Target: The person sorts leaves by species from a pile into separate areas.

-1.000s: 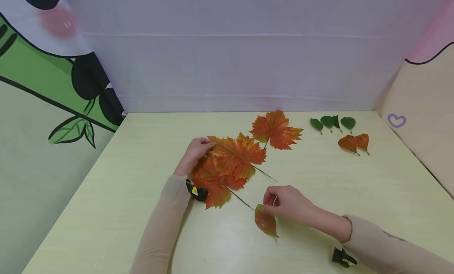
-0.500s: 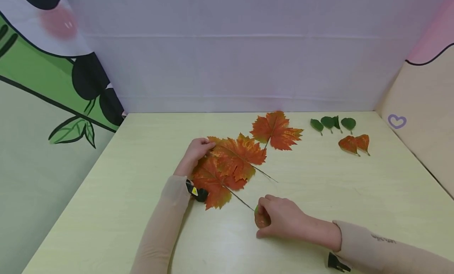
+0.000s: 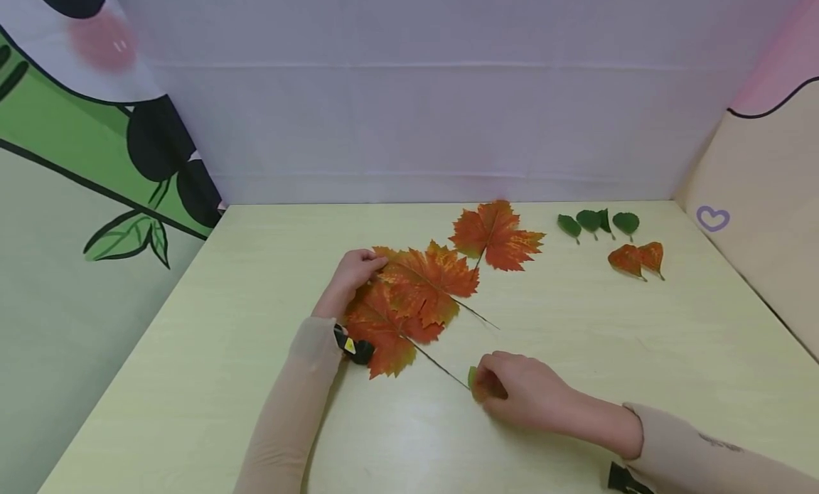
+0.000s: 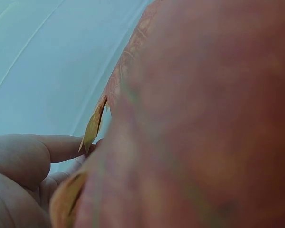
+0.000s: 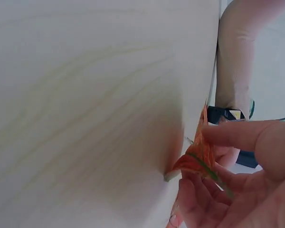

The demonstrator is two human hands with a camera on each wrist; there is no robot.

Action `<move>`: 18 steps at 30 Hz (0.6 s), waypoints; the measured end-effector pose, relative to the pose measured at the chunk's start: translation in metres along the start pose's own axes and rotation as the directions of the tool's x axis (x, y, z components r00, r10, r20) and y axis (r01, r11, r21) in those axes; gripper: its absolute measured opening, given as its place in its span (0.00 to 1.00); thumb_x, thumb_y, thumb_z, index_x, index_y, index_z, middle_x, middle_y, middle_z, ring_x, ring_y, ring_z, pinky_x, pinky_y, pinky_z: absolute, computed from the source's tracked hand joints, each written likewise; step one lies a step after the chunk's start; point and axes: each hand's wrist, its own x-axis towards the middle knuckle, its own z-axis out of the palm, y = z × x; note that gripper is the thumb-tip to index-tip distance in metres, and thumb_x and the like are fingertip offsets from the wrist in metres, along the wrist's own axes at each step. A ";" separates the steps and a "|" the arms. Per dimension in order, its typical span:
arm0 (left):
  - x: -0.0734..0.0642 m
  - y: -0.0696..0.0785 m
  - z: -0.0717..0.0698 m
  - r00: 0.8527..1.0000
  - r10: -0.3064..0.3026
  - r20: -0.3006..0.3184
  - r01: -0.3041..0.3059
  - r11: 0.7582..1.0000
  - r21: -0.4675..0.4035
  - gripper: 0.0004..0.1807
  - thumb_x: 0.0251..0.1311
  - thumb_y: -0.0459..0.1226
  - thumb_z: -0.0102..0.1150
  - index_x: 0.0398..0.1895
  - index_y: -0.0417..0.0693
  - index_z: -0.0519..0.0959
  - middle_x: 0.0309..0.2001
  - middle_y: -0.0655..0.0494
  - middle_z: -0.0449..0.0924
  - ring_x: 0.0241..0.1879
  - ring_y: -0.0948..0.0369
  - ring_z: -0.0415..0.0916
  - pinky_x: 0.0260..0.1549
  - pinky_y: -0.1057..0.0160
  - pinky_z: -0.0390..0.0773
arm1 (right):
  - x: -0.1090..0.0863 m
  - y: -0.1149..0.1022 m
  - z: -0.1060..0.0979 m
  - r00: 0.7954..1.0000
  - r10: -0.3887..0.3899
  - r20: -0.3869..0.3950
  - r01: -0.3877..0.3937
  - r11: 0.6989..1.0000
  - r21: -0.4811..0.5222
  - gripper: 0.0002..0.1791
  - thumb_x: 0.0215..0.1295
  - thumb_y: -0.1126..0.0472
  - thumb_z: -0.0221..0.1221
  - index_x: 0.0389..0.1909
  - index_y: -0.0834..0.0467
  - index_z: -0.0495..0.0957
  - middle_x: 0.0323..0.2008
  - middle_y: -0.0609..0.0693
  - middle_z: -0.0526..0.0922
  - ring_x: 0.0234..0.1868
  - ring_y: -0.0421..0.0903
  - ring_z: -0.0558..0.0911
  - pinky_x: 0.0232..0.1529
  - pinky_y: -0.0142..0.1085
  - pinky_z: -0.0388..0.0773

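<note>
My left hand (image 3: 353, 274) pinches the edge of an orange maple leaf (image 3: 430, 284), which overlaps a lower maple leaf (image 3: 380, 323) by the wrist. Thumb and finger meet at a yellowish leaf tip (image 4: 92, 127) in the left wrist view, where a blurred leaf surface (image 4: 194, 114) fills the right side. Lower right, my right hand (image 3: 531, 391) holds a small orange-green leaf (image 5: 198, 161) between thumb and fingers. Only its green edge (image 3: 472, 378) shows clearly in the head view, right at the end of the lower maple leaf's thin stem (image 3: 438, 364).
A third maple leaf (image 3: 495, 237) lies farther back on the pale table (image 3: 192, 394). Several small green leaves (image 3: 625, 222) sit in a row at the back right, with two small orange leaves (image 3: 627, 259) in front. A pale cloth wall (image 3: 435, 131) closes off the back.
The right hand's fingers have curled over the small leaf, hiding most of it. That hand first dipped, then shifted slightly right. The left hand and large leaves have stayed put.
</note>
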 end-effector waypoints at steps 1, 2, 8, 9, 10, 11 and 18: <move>0.000 0.000 0.000 1.000 0.000 0.000 0.000 1.000 -0.001 0.14 0.61 0.42 0.53 0.40 0.40 0.74 0.35 0.51 0.72 0.31 0.58 0.69 0.33 0.63 0.70 | -0.001 0.000 -0.001 1.000 0.008 -0.014 -0.008 1.000 0.001 0.07 0.53 0.60 0.61 0.33 0.49 0.76 0.27 0.37 0.73 0.28 0.35 0.70 0.30 0.30 0.69; 0.000 -0.001 0.000 1.000 -0.001 -0.001 0.001 1.000 -0.001 0.14 0.61 0.42 0.53 0.40 0.40 0.74 0.35 0.51 0.72 0.31 0.58 0.69 0.33 0.63 0.70 | -0.002 0.001 -0.002 0.999 0.018 -0.028 -0.018 1.000 0.001 0.07 0.53 0.61 0.61 0.33 0.49 0.76 0.27 0.36 0.74 0.28 0.35 0.71 0.30 0.30 0.70; 0.000 0.000 0.000 1.000 -0.002 0.002 0.002 1.000 -0.002 0.14 0.61 0.43 0.53 0.40 0.40 0.74 0.34 0.52 0.72 0.31 0.58 0.69 0.32 0.64 0.70 | -0.009 0.005 -0.011 0.990 0.103 -0.095 -0.105 0.994 -0.017 0.06 0.54 0.63 0.60 0.34 0.51 0.79 0.28 0.38 0.77 0.28 0.35 0.72 0.31 0.32 0.71; 0.000 0.001 0.000 1.000 -0.001 0.003 0.001 1.000 0.000 0.14 0.61 0.43 0.53 0.40 0.40 0.74 0.34 0.52 0.71 0.31 0.58 0.69 0.32 0.64 0.69 | -0.009 0.007 -0.013 0.988 0.113 -0.108 -0.116 0.993 -0.022 0.06 0.55 0.63 0.60 0.34 0.52 0.79 0.28 0.39 0.78 0.28 0.36 0.72 0.31 0.33 0.71; -0.001 0.001 0.000 1.000 0.000 0.003 0.000 1.000 -0.001 0.14 0.61 0.42 0.53 0.40 0.40 0.74 0.34 0.52 0.71 0.31 0.58 0.69 0.32 0.64 0.69 | -0.010 0.009 -0.015 0.985 0.122 -0.121 -0.126 0.992 -0.021 0.06 0.55 0.64 0.59 0.34 0.52 0.79 0.28 0.40 0.78 0.27 0.36 0.72 0.30 0.33 0.71; -0.001 0.002 0.000 1.000 -0.001 0.004 0.001 1.000 -0.001 0.14 0.61 0.42 0.53 0.39 0.40 0.74 0.34 0.52 0.71 0.31 0.58 0.69 0.32 0.64 0.69 | -0.010 0.012 -0.018 0.982 0.128 -0.138 -0.132 0.991 -0.020 0.07 0.55 0.65 0.59 0.35 0.53 0.80 0.29 0.41 0.79 0.26 0.36 0.72 0.29 0.33 0.70; -0.002 0.003 -0.001 1.000 -0.007 0.003 0.007 1.000 -0.007 0.13 0.61 0.42 0.53 0.39 0.40 0.74 0.33 0.52 0.72 0.30 0.58 0.69 0.32 0.64 0.69 | -0.012 0.037 -0.040 0.954 0.155 -0.256 -0.146 0.988 0.055 0.09 0.56 0.69 0.53 0.37 0.59 0.78 0.28 0.47 0.80 0.19 0.39 0.68 0.19 0.30 0.66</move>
